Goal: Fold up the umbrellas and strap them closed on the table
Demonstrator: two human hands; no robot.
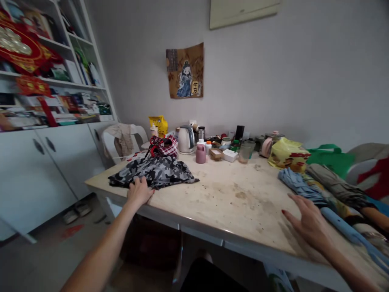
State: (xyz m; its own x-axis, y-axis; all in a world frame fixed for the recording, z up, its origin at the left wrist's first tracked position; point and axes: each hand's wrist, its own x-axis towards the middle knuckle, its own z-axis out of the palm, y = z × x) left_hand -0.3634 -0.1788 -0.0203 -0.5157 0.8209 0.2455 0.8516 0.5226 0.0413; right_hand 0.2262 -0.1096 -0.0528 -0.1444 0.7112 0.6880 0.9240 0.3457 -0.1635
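Observation:
A grey and black camouflage umbrella [170, 172], partly folded, lies spread on the left side of the table [209, 211]. On its near edge rests my left hand [139, 191], the fingers apart over the fabric and the thumb out to the side. Over the table's right side my right hand [310, 223] is open, fingers stretched and nothing held. Just beyond it is a blue folded umbrella [300, 187]. A grey-brown folded umbrella [334, 186] lies farther right. A red and white checked cloth item [168, 147] sits behind the camouflage umbrella.
Along the back stand a white kettle [184, 140], a pink jug [200, 154], a small white box [230, 155], a plastic cup [245, 153] and a yellow bag [287, 154]. A green bag [331, 158] is at the right. A white chair [139, 134] stands behind the left corner.

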